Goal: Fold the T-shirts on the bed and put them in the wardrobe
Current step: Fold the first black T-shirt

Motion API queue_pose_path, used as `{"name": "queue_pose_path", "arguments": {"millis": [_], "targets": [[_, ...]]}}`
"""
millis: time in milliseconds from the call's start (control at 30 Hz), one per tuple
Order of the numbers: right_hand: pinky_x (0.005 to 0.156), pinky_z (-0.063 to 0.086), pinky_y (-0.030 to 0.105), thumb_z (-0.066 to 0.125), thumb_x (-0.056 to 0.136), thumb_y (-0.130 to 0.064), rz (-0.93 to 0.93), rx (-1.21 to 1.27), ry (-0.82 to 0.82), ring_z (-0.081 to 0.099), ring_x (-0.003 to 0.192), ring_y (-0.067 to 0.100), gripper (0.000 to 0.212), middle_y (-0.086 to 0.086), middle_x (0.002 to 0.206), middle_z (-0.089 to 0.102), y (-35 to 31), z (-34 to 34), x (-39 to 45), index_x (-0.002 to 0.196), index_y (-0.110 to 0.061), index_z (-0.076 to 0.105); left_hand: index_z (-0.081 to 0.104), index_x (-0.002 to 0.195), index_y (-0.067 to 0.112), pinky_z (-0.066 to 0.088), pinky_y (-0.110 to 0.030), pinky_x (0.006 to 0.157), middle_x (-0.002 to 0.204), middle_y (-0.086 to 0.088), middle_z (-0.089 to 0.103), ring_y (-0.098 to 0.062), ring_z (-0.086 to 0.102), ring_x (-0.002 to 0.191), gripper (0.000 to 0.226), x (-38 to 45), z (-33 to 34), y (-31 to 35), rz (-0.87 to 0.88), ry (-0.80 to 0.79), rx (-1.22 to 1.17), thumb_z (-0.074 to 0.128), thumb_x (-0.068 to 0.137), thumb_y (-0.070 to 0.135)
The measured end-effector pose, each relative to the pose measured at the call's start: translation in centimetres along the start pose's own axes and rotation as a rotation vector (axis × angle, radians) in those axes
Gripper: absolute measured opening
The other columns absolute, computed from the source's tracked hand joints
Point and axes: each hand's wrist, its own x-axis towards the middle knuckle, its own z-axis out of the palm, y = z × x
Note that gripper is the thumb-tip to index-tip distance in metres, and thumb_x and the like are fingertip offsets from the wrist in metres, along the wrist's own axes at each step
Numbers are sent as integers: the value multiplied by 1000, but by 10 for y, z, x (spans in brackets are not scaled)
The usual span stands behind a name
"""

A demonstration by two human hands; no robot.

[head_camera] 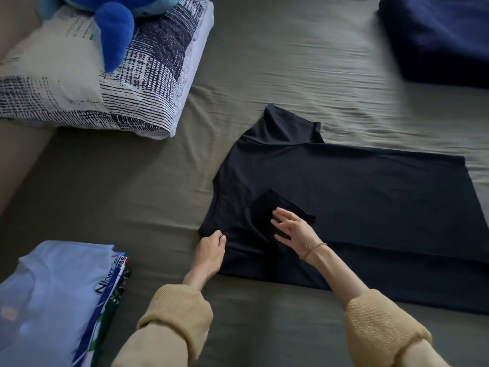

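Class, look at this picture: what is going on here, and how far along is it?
A person is folding a black T-shirt spread on the bed. The left hand pinches its near corner, while the right hand, fingers spread, rests on the sleeve already turned in over the body. A stack of folded shirts lies at the left. The far sleeve is not yet folded.

The top garment of the folded T-shirt stack at the lower left of the bed is showing a round emblem with the word "NEWT" readable beside it; further letters are running off the fold. A shirt edge just beneath is showing the letters "MSS". Small white characters on the green edge below are remaining too small to read
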Motion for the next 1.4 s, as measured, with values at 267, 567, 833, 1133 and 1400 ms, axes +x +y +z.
{"name": "queue_pose_path", "arguments": {"millis": [267, 567, 833, 1133, 1400], "targets": [[82, 47, 26, 44, 91, 2, -107, -436, -32, 61, 97, 10, 36, 2, 125, 62, 1, -6, 1, 119, -18, 54, 56, 109, 9, 40, -34, 81, 108, -17, 62, -36, 56, 107, 38, -4, 6, 8, -72, -18, 7, 38, 100, 41], [66, 57, 40, 59, 88, -17, -286, -1060, 318, 68, 75, 29, 20, 12, 92, 68, -23, 35, 56, 107, -14, 52, 41, 83, 12, 39, -40, 79, 102, -22, 61, -39, 54, 98, 26, 3, 10, 3, -29, -5, 43, 35, 102, 28], [77, 43, 15, 56, 90, -3, -549, -835, 136, 62, 95, 16, 31, 7, 113, 62, -17, 36, 73, 120, -4, 49, 27, 65, 16, 21, -34, 62, 66, -9, 47, -33, 46, 75, 40, 7, 9, -4, 7, 28, -30, 34, 103, 28], [75, 43, 26, 52, 82, 7, -851, -1188, 292, 57, 101, 18, 27, 1, 133, 47, 9, -25, 30, 103, -7, 61, 48, 93, 9, 40, -39, 77, 101, -20, 63, -40, 57, 101, 32, -4, 20, 9, -34, 120, 98, 33, 102, 35], [118, 11, 32, 43, 80, 12, -864, -1442, 353, 44, 129, 13, 45, -2, 149, 35, 17, -104, -35, 115, -10, 58, 46, 135, 9, 20, -57, 110, 138, -17, 44, -32, 41, 129, 46, -61, 60, 17, 186, 561, 375, 57, 92, 22]]}}
